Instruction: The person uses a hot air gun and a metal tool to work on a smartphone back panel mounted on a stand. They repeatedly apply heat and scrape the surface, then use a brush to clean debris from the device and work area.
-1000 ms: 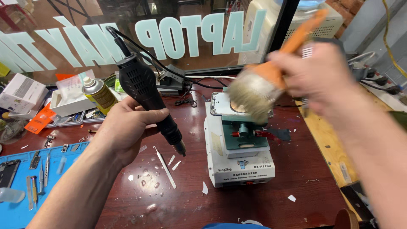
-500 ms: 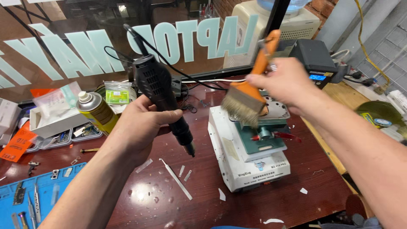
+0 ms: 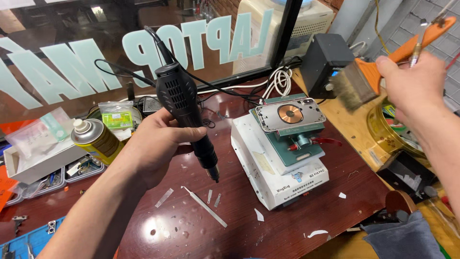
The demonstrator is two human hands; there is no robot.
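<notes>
Debris on the counter (image 3: 191, 230) nearest the camera: pale slivers and a thin metal blade (image 3: 206, 207) on the dark red top. A grey cloth (image 3: 407, 235) lies at the right edge, and a corner of a blue mat (image 3: 28, 237) shows at far left.

Left hand (image 3: 153, 144): clenched around the black rotary tool (image 3: 184, 110), gripped low on the body with the thumb across the front. The bit points down and slightly right and is held in the air above the slivers. It is just left of the white fixture box (image 3: 278, 177) and not touching it. The cord runs up and back from the top of the tool.

Phone frame (image 3: 290, 115): clamped face-down on the green jig on top of the fixture box, with the copper coil showing. Nothing touches it.

Right hand (image 3: 414, 86): closed on the orange handle of a flat brush (image 3: 364, 79). It is raised well to the right of the frame, bristles pointing left, above a gold tin (image 3: 383, 129).

Spray can (image 3: 96, 139): upright, just left of the left wrist.

Further back: a black box (image 3: 326, 62) with coiled white cable beside it, then the lettered window (image 3: 72, 48).

Judgement: this looks like a pause between passes. Both tools are lifted and the frame is exposed. Going back to the frame with either tool would call for a short move inward and down. The bit would have to clear the edge of the fixture box and the cord would have to stay slack behind. The brush has the longer way to go, leftward across the jig.
</notes>
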